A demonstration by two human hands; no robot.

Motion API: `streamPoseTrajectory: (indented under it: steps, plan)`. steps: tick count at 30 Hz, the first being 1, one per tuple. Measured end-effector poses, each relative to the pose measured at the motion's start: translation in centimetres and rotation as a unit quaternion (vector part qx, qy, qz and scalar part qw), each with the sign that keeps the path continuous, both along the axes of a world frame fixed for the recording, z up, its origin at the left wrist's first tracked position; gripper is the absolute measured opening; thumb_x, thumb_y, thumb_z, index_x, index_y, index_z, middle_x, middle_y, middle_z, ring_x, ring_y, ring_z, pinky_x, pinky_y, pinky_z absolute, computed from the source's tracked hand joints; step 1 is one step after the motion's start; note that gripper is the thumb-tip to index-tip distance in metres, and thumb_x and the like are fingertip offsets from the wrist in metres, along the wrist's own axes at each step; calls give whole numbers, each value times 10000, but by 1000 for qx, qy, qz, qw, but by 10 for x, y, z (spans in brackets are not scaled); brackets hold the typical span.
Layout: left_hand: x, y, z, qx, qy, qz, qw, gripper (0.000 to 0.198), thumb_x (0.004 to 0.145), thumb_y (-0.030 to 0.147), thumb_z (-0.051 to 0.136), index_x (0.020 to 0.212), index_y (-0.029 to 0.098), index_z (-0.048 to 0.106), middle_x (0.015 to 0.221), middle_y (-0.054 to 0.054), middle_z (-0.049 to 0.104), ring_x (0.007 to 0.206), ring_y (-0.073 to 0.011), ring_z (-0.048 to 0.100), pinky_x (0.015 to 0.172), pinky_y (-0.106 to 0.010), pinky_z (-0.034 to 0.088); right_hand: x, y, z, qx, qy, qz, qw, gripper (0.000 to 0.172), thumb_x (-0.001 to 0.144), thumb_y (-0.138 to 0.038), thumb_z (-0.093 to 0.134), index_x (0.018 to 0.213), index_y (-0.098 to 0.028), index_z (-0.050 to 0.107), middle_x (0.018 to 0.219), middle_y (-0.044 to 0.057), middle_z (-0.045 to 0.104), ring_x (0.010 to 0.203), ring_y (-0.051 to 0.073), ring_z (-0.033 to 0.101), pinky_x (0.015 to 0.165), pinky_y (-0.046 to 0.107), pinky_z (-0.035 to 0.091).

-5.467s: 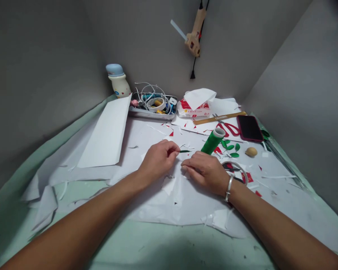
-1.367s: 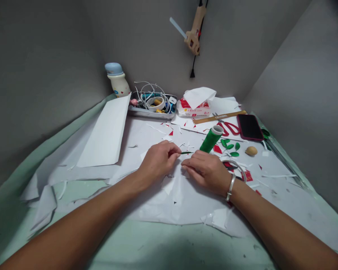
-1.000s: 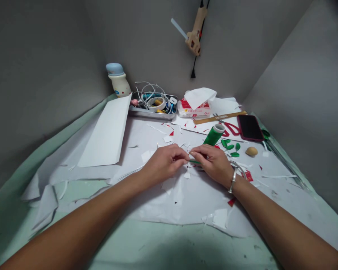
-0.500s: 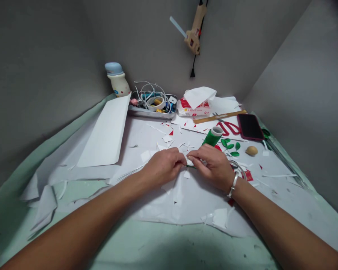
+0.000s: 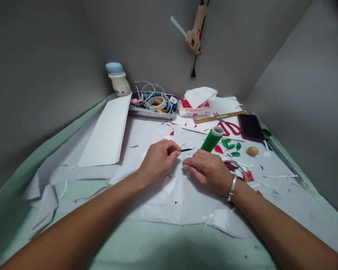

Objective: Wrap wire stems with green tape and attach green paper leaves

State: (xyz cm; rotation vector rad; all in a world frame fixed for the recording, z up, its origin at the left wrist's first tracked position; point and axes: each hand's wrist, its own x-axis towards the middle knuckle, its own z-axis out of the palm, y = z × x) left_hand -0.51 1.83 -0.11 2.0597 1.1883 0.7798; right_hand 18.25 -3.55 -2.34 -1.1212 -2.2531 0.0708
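My left hand point(image 5: 158, 160) is closed in a pinch on a thin green stick point(image 5: 186, 150) whose tip pokes out to the right. Just beside it my right hand point(image 5: 207, 169), with a silver bangle on the wrist, rests curled on the white paper sheet point(image 5: 186, 198); its fingertips press together near the stick's lower end, and what they hold is hidden. A green tape roll point(image 5: 212, 139) lies right behind the right hand. Small green leaf cut-outs point(image 5: 231, 147) lie to its right.
Red scissors point(image 5: 229, 128), a wooden ruler point(image 5: 219, 117), a dark phone point(image 5: 250, 127) and a small tan nut point(image 5: 252, 151) lie at the right. A tissue pack point(image 5: 195, 105), a metal tray of cables point(image 5: 154, 107) and a bottle point(image 5: 118, 80) stand behind. A glue gun point(image 5: 194, 33) hangs on the wall.
Half a second ago the two hands were pressed together over the stick near the tape roll. They have drawn apart, and the stick's green tip shows again beyond my left fingers.
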Motion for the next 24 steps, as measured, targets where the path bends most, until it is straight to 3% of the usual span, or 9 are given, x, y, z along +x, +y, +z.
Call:
streamPoseTrajectory:
  steps: [4, 8, 10, 14, 19, 21, 24]
  plan:
    - [1, -4, -6, 63, 94, -78, 990, 155, 805, 136, 543, 832, 177, 691, 833, -47, 668, 779, -181, 601, 714, -310, 450, 2, 2, 4, 20, 54, -8, 998, 166, 923, -205, 539, 909, -173, 702, 727, 36, 663, 689, 156, 534, 680, 286, 433]
    - [2, -6, -3, 29, 84, -161, 983, 146, 807, 140, 556, 831, 189, 691, 832, -34, 666, 781, -168, 597, 718, -293, 448, 11, 11, 1, -19, 124, -47, 991, 148, 918, -197, 559, 869, -195, 699, 725, 16, 674, 694, 146, 564, 699, 279, 443]
    - [2, -6, 2, -14, 46, -161, 986, 135, 809, 149, 558, 825, 189, 686, 845, -29, 672, 787, -160, 598, 724, -285, 452, 15, 14, -3, -40, 141, -62, 987, 145, 916, -209, 566, 861, -200, 700, 748, 17, 685, 717, 149, 586, 698, 277, 448]
    - [0, -2, 10, -68, -29, -94, 993, 107, 821, 213, 570, 825, 177, 670, 801, -18, 682, 735, -149, 591, 699, -282, 452, 14, 13, -8, -65, 103, -53, 991, 141, 904, -189, 564, 892, -204, 704, 795, 25, 702, 748, 159, 595, 708, 285, 453]
    - [0, 1, 3, -28, -18, -11, 999, 114, 822, 205, 565, 826, 182, 676, 828, -34, 698, 760, -166, 608, 722, -303, 465, 3, 2, -2, -23, 4, 3, 1000, 171, 916, -216, 537, 893, -187, 704, 712, 34, 647, 711, 167, 541, 667, 292, 430]
    - [0, -1, -1, 17, 28, -19, 999, 133, 821, 174, 554, 831, 182, 687, 864, -48, 695, 803, -181, 612, 745, -316, 465, 1, 0, 1, 8, 2, 6, 1000, 186, 925, -224, 523, 913, -181, 704, 722, 45, 650, 712, 173, 532, 663, 298, 427]
    - [2, -6, -4, 57, 93, -97, 989, 166, 815, 135, 546, 846, 184, 702, 853, -51, 679, 804, -184, 609, 743, -310, 458, 3, 1, 4, 19, 45, -6, 999, 177, 926, -220, 528, 911, -186, 701, 731, 40, 665, 694, 165, 533, 668, 297, 432]
